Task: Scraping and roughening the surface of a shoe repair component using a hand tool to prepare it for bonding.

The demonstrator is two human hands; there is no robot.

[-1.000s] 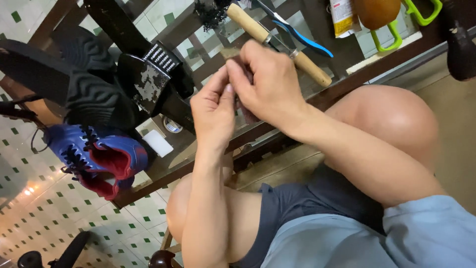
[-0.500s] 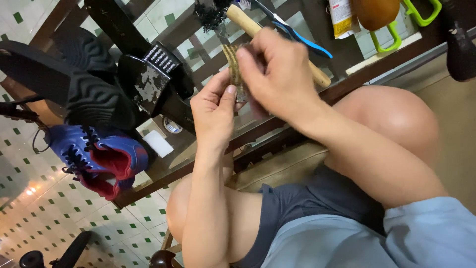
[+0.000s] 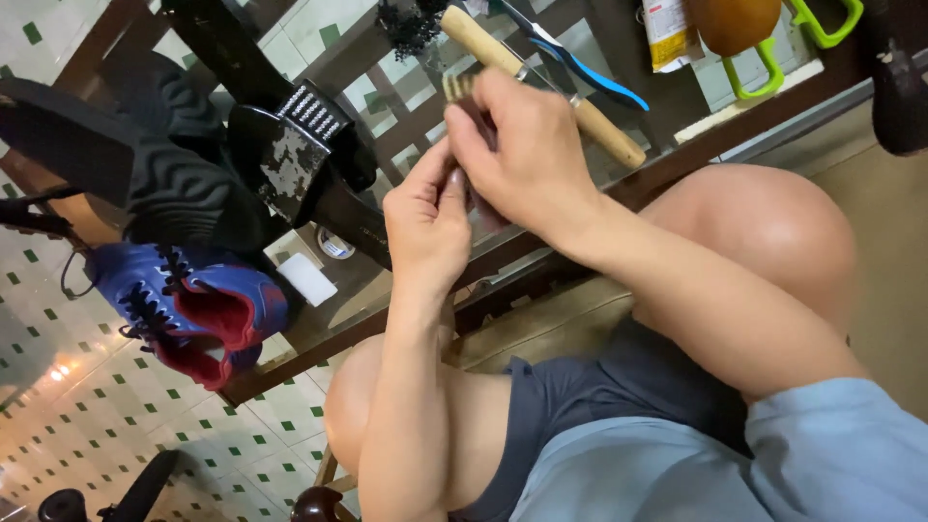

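Work sits mid-handling: both hands are closed on one small item above the glass-topped table (image 3: 319,319), nothing set down yet. Item is a small bundle of pale strips (image 3: 458,87), only its top ends visible, sticking out just above the right hand (image 3: 527,159); the rest is hidden in the grip, so its kind can't be told. Right hand is curled narrow around it from the far side. Left hand (image 3: 425,222) is pinched shut on its lower part, fingertips touching the right hand's. How much is done or left can't be judged from this. Relative to the bundle: wooden-handled tool (image 3: 541,85) lies just behind it on the table, blue-handled tool (image 3: 580,68) beside that, black sandal (image 3: 290,159) to its left, blue sports shoe (image 3: 193,309) further down-left.
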